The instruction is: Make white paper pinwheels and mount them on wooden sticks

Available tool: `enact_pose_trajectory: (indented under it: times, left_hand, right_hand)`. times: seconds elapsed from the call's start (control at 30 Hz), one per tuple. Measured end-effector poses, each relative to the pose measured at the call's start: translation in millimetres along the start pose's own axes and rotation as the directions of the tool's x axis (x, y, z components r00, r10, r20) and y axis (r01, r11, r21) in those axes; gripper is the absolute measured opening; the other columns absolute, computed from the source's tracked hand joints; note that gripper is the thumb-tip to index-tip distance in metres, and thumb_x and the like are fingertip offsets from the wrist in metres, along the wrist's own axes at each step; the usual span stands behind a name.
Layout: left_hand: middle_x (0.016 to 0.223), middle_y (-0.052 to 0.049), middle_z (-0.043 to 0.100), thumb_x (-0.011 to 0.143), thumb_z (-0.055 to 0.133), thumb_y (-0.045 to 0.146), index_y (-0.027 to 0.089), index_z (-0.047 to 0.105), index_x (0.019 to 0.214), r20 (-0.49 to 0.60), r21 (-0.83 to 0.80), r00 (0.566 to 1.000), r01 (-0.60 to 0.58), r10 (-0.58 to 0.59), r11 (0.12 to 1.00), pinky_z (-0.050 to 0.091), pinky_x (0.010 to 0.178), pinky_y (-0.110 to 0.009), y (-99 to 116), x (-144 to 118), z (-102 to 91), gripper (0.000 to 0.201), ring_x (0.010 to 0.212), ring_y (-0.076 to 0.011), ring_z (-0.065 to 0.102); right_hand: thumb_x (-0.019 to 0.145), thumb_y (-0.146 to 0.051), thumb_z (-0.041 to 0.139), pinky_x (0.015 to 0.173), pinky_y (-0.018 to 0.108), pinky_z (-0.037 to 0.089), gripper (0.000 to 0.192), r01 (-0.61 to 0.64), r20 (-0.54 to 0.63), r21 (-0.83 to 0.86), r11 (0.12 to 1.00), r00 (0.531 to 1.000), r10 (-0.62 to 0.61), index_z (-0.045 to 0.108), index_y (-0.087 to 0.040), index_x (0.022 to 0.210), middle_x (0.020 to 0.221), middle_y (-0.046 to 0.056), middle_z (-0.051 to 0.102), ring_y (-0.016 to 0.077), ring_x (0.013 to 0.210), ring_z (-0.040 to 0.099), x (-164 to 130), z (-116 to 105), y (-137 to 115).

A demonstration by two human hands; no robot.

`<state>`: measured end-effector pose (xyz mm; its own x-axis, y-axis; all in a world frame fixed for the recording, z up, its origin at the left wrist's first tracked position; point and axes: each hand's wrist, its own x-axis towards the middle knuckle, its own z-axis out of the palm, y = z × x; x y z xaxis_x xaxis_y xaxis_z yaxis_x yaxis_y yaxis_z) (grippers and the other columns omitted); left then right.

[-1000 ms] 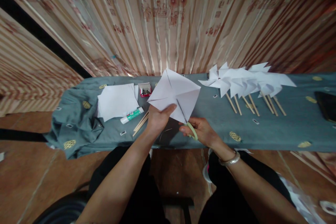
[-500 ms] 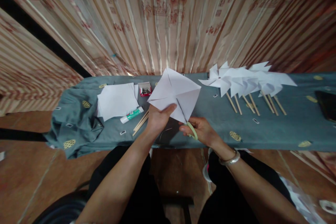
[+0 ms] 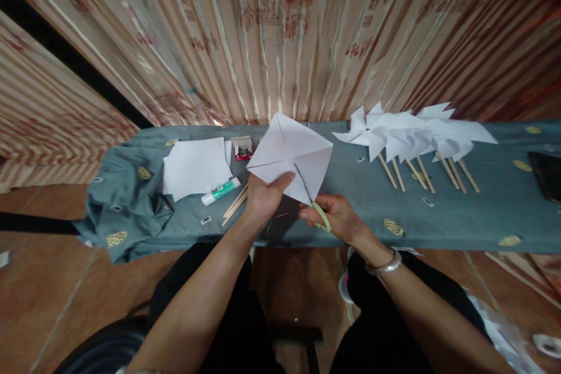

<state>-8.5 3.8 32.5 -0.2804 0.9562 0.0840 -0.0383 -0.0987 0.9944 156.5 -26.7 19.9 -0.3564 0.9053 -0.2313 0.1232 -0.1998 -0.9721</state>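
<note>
Bare cloth (image 3: 350, 198) lies between glue stick (image 3: 220, 191) and pinwheels (image 3: 407, 134).

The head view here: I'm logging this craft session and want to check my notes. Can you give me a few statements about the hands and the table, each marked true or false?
1. The left hand holds a creased white paper square. True.
2. The right hand holds a glue stick. False: it holds scissors with pale green handles, blades at the paper; the glue stick lies on the cloth.
3. Finished paper pinwheels on wooden sticks lie to the right. True.
4. The stack of white sheets lies right of the pinwheels. False: it lies at the left, by the small red box.
</note>
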Motion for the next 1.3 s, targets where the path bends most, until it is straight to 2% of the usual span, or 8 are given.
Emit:
enact_pose_trajectory:
  times: [0.4,0.67,0.73,0.83,0.93,1.0,1.17,1.3]
  left_hand:
    - [0.092,-0.009,0.075,0.058,0.08,0.027,0.016,0.065,0.11,0.004,-0.027,1.0,-0.007,0.007,1.0,0.057,0.085,-0.041,4.7,2.4,-3.0,0.055,0.089,-0.0265,0.069]
    - [0.102,-0.011,0.074,0.056,0.083,0.027,0.014,0.064,0.106,-0.001,-0.095,1.0,-0.016,0.016,0.995,0.054,0.095,-0.044,8.8,14.5,-22.1,0.055,0.1,-0.0276,0.068]
    - [0.103,-0.011,0.073,0.054,0.084,0.027,0.014,0.065,0.103,0.035,-0.117,0.999,0.006,-0.002,0.993,0.053,0.096,-0.045,8.7,15.2,-25.2,0.054,0.101,-0.0284,0.068]
    - [0.099,-0.01,0.074,0.052,0.086,0.028,0.015,0.066,0.098,0.125,-0.144,0.99,0.078,-0.06,0.986,0.053,0.096,-0.047,9.0,11.5,-27.4,0.052,0.1,-0.0303,0.068]
    - [0.093,-0.01,0.074,0.052,0.086,0.029,0.016,0.068,0.093,0.21,-0.113,0.967,0.171,-0.145,0.979,0.055,0.092,-0.049,8.2,4.4,-27.9,0.047,0.096,-0.0319,0.069]
    - [0.093,-0.011,0.074,0.053,0.085,0.027,0.017,0.069,0.092,0.238,-0.072,0.952,0.216,-0.193,0.974,0.055,0.09,-0.05,6.0,-0.2,-28.4,0.043,0.094,-0.0319,0.069]
    - [0.096,-0.009,0.076,0.051,0.085,0.021,0.019,0.072,0.088,0.294,0.007,0.932,0.219,-0.212,0.976,0.05,0.098,-0.05,1.5,-10.1,-29.7,0.039,0.096,-0.0293,0.069]
    - [0.097,-0.009,0.076,0.05,0.084,0.018,0.018,0.073,0.092,0.356,-0.005,0.904,0.254,-0.235,0.967,0.051,0.095,-0.047,7.5,-17.9,-28.7,0.043,0.093,-0.0276,0.07]
  right_hand:
    - [0.065,-0.061,0.078,0.052,0.023,0.039,0.05,-0.047,0.142,-0.03,0.998,0.989,0.05,0.069,-0.017,0.086,0.063,-0.002,0.061,0.0097,0.055,0.051,-5.4,-3.6,10.4]
    - [0.066,-0.058,0.08,0.05,0.02,0.037,0.051,-0.175,0.288,-0.139,0.975,0.935,0.209,0.069,-0.015,0.091,0.063,-0.005,0.056,0.0077,0.055,0.049,-17.1,-40.6,5.4]
    - [0.061,-0.058,0.082,0.053,0.021,0.042,0.054,-0.228,0.243,-0.103,0.968,0.938,0.247,0.07,-0.015,0.091,0.063,-0.004,0.059,0.0093,0.057,0.053,-15.4,-50.7,3.5]
    - [0.052,-0.056,0.087,0.056,0.024,0.047,0.056,-0.178,-0.024,0.001,0.984,0.984,0.178,0.071,-0.018,0.089,0.066,-0.002,0.067,0.0129,0.06,0.061,-7.9,-61.3,2.2]
    - [0.049,-0.054,0.09,0.058,0.027,0.049,0.053,-0.031,-0.314,0.127,0.991,0.947,0.07,0.072,-0.021,0.087,0.068,0.0,0.071,0.0148,0.061,0.063,1.0,-67.5,0.4]
    - [0.053,-0.055,0.088,0.056,0.026,0.047,0.049,0.043,-0.395,0.175,0.984,0.918,0.03,0.073,-0.022,0.086,0.067,0.001,0.071,0.014,0.06,0.062,5.1,-70.5,-1.9]
    - [0.053,-0.055,0.088,0.047,0.022,0.037,0.046,0.064,-0.34,0.132,0.989,0.94,-0.015,0.075,-0.022,0.084,0.061,-0.004,0.063,0.0089,0.051,0.049,8.8,-74.0,-6.2]
    - [0.049,-0.045,0.091,0.053,0.022,0.041,0.043,-0.026,-0.194,0.151,0.988,0.979,0.055,0.075,-0.023,0.083,0.067,-0.005,0.068,0.0094,0.056,0.054,9.7,-70.5,-7.1]
